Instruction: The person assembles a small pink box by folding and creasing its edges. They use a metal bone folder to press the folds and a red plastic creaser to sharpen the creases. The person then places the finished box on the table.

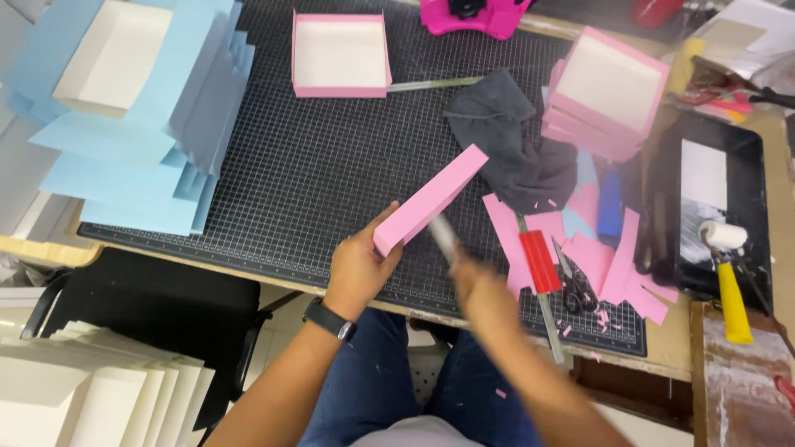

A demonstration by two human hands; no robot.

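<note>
Pink box up off the mat, both hands working on it!

The black gridded cutting mat (315, 165) covers the bench, and stacked pale blue sheets (141, 157) overlap its far-left corner. An open pink tray (340, 55) sits at the mat's far edge, a grey cloth (513, 149) to its right. Centre stage, the pink box (431, 199) is tilted in the air above the mat's near edge. The left hand (362, 266) has its fingers closed around the box's lower end. The right hand (479, 285) is blurred, gripping a slim pale tool (445, 238) against the box. Scissors (571, 285) lie among pink scraps.
</note>
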